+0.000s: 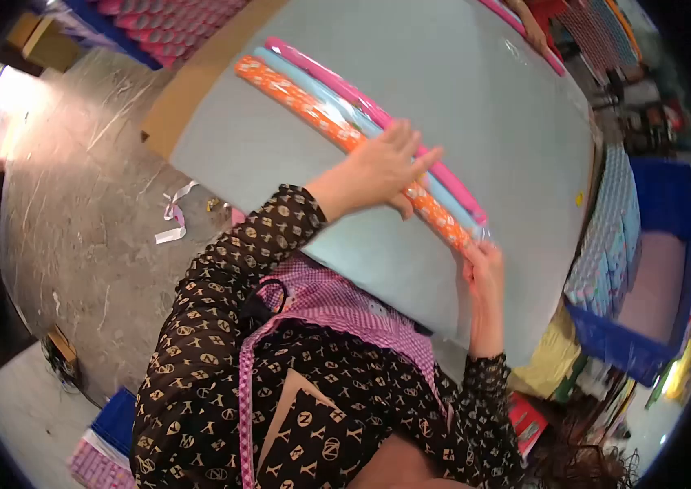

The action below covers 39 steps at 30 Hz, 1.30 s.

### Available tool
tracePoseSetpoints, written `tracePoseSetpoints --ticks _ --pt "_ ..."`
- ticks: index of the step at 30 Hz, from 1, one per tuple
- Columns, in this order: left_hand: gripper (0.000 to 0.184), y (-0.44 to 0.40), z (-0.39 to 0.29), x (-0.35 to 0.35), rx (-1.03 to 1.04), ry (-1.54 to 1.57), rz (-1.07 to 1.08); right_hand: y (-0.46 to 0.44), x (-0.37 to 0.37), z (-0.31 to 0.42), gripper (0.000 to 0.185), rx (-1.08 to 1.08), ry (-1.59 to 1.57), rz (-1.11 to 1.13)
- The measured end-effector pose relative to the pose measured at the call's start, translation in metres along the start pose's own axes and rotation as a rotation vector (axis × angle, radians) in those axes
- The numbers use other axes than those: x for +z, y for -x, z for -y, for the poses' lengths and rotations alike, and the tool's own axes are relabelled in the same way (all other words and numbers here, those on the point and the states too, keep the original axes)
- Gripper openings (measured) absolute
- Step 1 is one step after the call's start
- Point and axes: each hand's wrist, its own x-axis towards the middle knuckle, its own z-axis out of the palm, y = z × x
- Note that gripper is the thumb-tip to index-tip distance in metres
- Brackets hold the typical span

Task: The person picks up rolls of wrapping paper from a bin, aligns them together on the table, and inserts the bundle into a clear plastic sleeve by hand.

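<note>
Three long rolls in clear wrap lie side by side at a slant on the pale table (pixel 516 106): an orange roll with white flowers (pixel 300 99), a light blue roll (pixel 321 96) and a pink roll (pixel 362 102). Across the middle of them rests my left hand (pixel 378 167), its fingers stretched out and the thumb apart on the near side. My right hand (pixel 484 265) has its fingers closed at the near right end of the orange roll. The palm side of my left hand is hidden.
Another person's hand (pixel 534 37) touches a pink roll (pixel 553 63) at the far right table edge. A blue crate (pixel 663 179) and stacked patterned rolls (pixel 610 228) stand right. Pink rolls (pixel 158 28) are stacked at upper left. A ribbon scrap (pixel 174 213) lies on the floor.
</note>
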Motion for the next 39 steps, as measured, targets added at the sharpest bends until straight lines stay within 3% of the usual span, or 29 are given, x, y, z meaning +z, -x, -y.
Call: tracePoseSetpoints --ticks 4,6,12,18,20,39 --pt "0.101 0.003 0.004 0.010 -0.049 0.164 -0.091 0.005 0.001 0.007 0.027 0.016 0.253 -0.012" --pt "0.101 -0.002 0.002 0.008 -0.023 0.024 -0.070 0.001 -0.010 -0.007 0.026 -0.031 0.290 0.003" --pt "0.105 -0.003 0.002 0.007 0.009 -0.074 -0.032 0.007 -0.017 -0.004 0.023 -0.015 -0.069 -0.044" --pt "0.102 -0.002 0.001 0.005 -0.030 -0.030 -0.006 0.001 -0.014 0.002 0.021 -0.091 0.050 -0.056" --pt "0.101 -0.002 0.000 -0.003 -0.056 0.063 0.031 0.001 -0.004 0.012 0.020 -0.070 0.083 -0.179" --pt "0.104 -0.001 0.001 -0.002 -0.038 -0.036 0.013 -0.033 -0.024 0.012 0.016 0.205 -0.192 0.043"
